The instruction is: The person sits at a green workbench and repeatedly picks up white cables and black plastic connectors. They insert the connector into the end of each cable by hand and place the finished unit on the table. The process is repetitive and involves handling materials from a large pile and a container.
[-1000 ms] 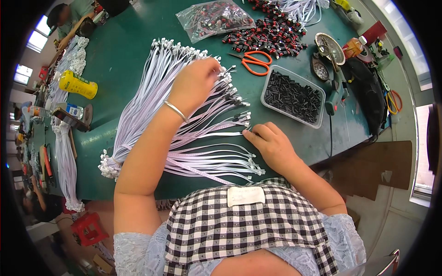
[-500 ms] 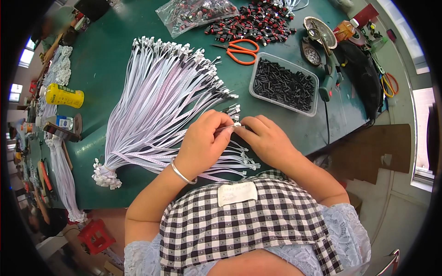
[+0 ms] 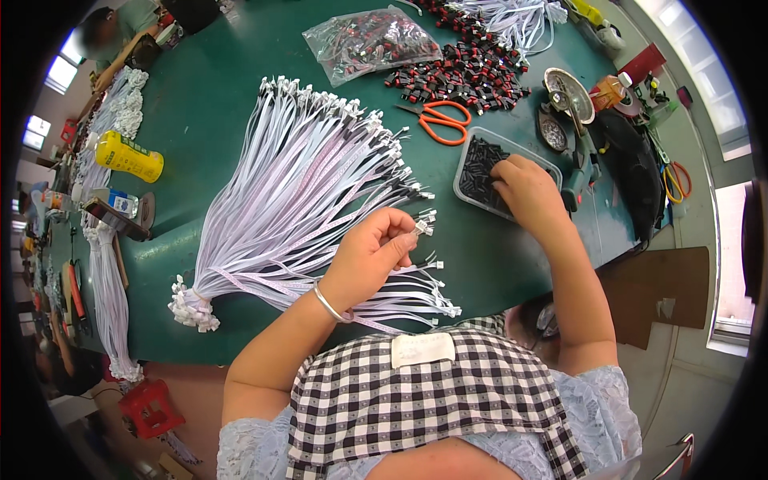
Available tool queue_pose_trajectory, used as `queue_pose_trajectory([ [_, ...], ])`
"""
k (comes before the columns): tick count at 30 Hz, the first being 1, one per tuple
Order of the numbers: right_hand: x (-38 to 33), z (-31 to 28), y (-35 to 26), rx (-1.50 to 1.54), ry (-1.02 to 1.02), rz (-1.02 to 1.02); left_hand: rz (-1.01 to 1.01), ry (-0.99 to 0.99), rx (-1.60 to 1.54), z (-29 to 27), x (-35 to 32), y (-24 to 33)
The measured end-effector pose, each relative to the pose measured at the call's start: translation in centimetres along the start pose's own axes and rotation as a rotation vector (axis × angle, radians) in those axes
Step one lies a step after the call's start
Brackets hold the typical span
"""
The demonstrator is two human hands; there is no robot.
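Observation:
A large fan of flat white cables [image 3: 280, 192] lies across the green table, with small white connectors at the ends. Over the fan's right part, my left hand [image 3: 374, 250] is closed, thumb against bent fingers, pinching a thin white cable that mostly hides behind them. Connector ends [image 3: 426, 222] of other cables show just beyond its fingertips. My right hand [image 3: 528, 192] reaches into a clear plastic tub [image 3: 516, 144] of short black tubes [image 3: 480, 168]. Its bent fingers sit close together among the tubes; what they grip is hidden.
Orange-handled scissors [image 3: 442, 122] lie behind the tub. Beyond are a heap of red-black connectors [image 3: 480, 76] and a clear bag [image 3: 370, 44] of them. A hot-air gun [image 3: 580, 172] stands right of the tub. A yellow bottle [image 3: 130, 156] is at left; a co-worker [image 3: 120, 36] sits far left.
My right hand has left the connector at my left fingertips and gone right into the tub. My left hand stays pinched over the cables. The whole view has shifted slightly.

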State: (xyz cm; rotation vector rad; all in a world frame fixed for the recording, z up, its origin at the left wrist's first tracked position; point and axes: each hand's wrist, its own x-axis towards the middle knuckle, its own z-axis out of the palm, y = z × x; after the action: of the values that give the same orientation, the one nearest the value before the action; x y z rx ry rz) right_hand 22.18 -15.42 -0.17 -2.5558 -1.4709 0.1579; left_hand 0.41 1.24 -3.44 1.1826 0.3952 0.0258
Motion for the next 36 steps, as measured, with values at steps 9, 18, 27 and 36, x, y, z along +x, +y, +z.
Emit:
queue_pose_trajectory([
  [9,-0.5,-0.6,0.8,0.115,-0.044,-0.018,-0.061,0.000,-0.135,-0.1,0.1,0.2],
  [18,-0.4,-1.0,0.8,0.016,0.062,-0.041,-0.022,0.021,-0.114,-0.1,0.2,-0.2],
  [27,-0.6,-0.9,0.6,0.084,0.048,0.048,-0.063,0.008,-0.156,0.1,0.0,0.1],
  [36,-0.7,-1.0,1.1,0.080,0.036,-0.010,-0.078,-0.024,-0.172,-0.1,0.3,-0.4],
])
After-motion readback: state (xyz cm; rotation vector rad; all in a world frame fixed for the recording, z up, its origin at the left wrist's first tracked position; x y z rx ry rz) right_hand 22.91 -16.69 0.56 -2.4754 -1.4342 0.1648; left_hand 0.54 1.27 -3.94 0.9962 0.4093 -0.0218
